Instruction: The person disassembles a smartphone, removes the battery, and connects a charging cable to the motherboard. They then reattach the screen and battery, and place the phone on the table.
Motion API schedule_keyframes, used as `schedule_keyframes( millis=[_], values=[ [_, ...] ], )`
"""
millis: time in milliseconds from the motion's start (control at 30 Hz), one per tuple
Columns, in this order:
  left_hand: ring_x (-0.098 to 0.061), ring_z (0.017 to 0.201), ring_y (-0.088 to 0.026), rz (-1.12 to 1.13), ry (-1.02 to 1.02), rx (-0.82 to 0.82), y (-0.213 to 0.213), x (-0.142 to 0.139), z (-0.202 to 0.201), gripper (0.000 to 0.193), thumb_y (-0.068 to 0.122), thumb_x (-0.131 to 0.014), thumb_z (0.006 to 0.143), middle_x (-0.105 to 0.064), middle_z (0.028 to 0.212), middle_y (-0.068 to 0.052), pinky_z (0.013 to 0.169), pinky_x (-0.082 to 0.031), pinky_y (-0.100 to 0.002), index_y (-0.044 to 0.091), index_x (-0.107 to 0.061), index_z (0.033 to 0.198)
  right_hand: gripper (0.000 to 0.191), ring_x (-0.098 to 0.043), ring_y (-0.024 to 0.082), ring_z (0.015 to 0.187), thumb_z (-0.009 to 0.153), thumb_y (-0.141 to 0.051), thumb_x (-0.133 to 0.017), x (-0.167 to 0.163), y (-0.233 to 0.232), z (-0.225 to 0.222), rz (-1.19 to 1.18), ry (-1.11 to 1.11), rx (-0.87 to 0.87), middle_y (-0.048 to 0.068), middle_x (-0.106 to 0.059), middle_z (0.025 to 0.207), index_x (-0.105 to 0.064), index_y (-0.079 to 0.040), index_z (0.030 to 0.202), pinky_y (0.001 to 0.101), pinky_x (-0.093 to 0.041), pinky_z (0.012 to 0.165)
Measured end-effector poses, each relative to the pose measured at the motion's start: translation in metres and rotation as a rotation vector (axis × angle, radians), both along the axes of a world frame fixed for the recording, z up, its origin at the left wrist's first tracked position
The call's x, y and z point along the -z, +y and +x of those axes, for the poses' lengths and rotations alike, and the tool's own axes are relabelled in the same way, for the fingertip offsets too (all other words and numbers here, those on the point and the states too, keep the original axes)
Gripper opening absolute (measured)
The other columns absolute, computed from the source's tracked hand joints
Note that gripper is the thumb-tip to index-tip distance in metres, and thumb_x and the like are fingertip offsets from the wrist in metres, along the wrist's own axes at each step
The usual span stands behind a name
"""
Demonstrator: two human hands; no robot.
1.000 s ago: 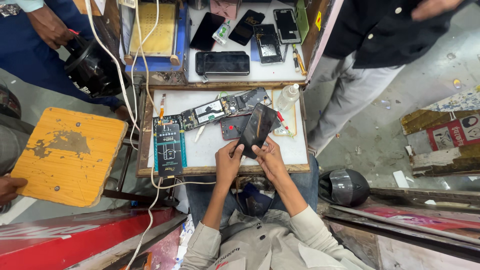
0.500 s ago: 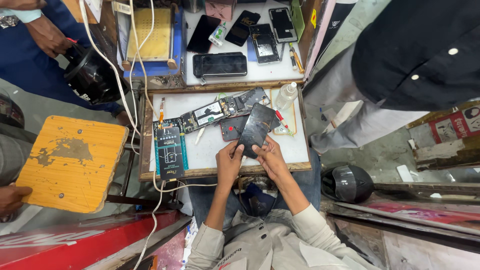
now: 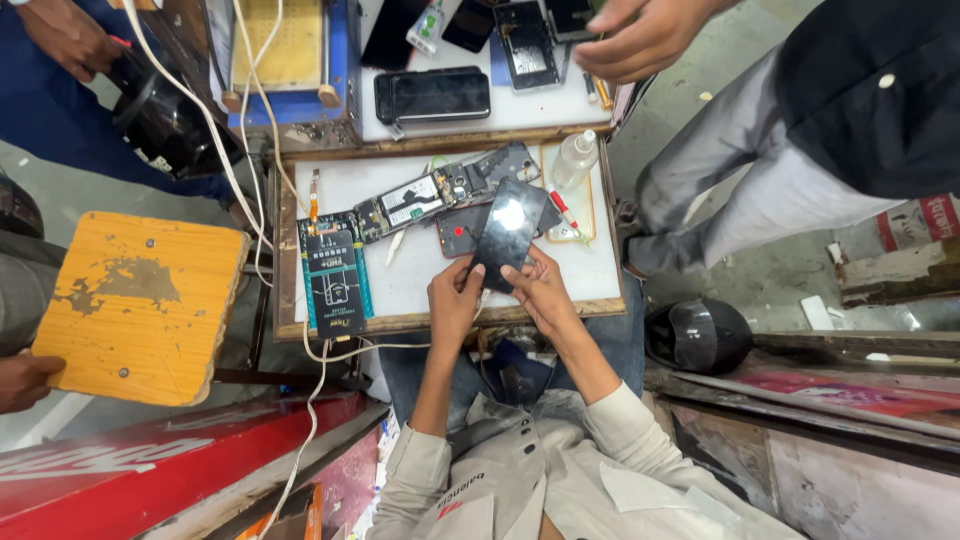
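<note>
- Both hands grip a dark phone panel (image 3: 507,232), tilted above the surface (image 3: 420,285), beside the opened phone (image 3: 440,193).
- Left hand (image 3: 452,303) and right hand (image 3: 540,290): fingers closed on its lower edge.
- Step judged: fitting or inspecting the panel; next needs aligned seating.

You are looking down at a small white worktop (image 3: 430,280) with a wooden rim, and a second white shelf (image 3: 540,105) lies just beyond it. To your left stands a worn orange stool (image 3: 135,300). The grey concrete floor (image 3: 790,270) is littered on the right, and a red panel (image 3: 150,470) runs along the lower left.
</note>
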State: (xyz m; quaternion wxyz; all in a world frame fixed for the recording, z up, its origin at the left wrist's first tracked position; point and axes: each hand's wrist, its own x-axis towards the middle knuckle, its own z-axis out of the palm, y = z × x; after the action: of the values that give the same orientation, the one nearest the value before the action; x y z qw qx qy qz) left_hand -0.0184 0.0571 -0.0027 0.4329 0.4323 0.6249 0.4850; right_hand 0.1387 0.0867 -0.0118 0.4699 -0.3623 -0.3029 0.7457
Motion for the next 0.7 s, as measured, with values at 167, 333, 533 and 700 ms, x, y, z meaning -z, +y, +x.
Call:
schedule_keyframes(
  millis=[167, 333, 533, 700],
  values=[
    [-0.062, 0.070, -0.006, 0.041, -0.059, 0.026, 0.000, 0.007, 0.000, 0.024, 0.012, -0.066, 0.098, -0.075, 0.083, -0.005, 0.061, -0.050, -0.025, -0.003, -0.072, 0.115, 0.044, -0.065, 0.005, 0.074, 0.094, 0.005, -0.065, 0.007, -0.001, 0.004, -0.012, -0.042, 0.001, 0.007, -0.076, 0.099, -0.056, -0.001, 0.136, 0.0187, -0.051, 0.059],
    [-0.065, 0.076, -0.007, 0.053, -0.108, 0.051, 0.000, 0.014, -0.002, 0.024, 0.009, -0.064, 0.099, -0.076, 0.090, -0.008, 0.066, -0.053, -0.024, -0.005, -0.070, 0.118, 0.043, -0.052, 0.001, 0.061, 0.098, 0.004, -0.069, 0.011, 0.000, 0.006, 0.097, -0.037, -0.028, 0.004, -0.072, 0.091, -0.059, -0.002, 0.139, 0.0152, -0.040, 0.049],
    [-0.068, 0.080, -0.008, 0.039, -0.105, 0.054, 0.003, 0.011, -0.002, 0.026, 0.009, -0.064, 0.099, -0.077, 0.093, -0.009, 0.071, -0.056, -0.025, -0.006, -0.069, 0.120, 0.043, -0.068, 0.006, 0.077, 0.095, 0.006, -0.066, 0.002, 0.002, 0.003, 0.048, 0.003, -0.017, 0.009, -0.076, 0.103, -0.056, 0.000, 0.136, 0.0185, -0.052, 0.061],
    [-0.067, 0.082, -0.010, 0.060, -0.072, 0.037, 0.003, -0.002, 0.001, 0.025, 0.006, -0.064, 0.098, -0.077, 0.093, -0.011, 0.071, -0.054, -0.026, -0.007, -0.070, 0.119, 0.041, -0.070, 0.007, 0.081, 0.095, 0.006, -0.065, -0.004, 0.003, 0.002, 0.030, 0.010, -0.025, 0.009, -0.076, 0.105, -0.055, 0.001, 0.134, 0.0192, -0.055, 0.064]
  ],
)
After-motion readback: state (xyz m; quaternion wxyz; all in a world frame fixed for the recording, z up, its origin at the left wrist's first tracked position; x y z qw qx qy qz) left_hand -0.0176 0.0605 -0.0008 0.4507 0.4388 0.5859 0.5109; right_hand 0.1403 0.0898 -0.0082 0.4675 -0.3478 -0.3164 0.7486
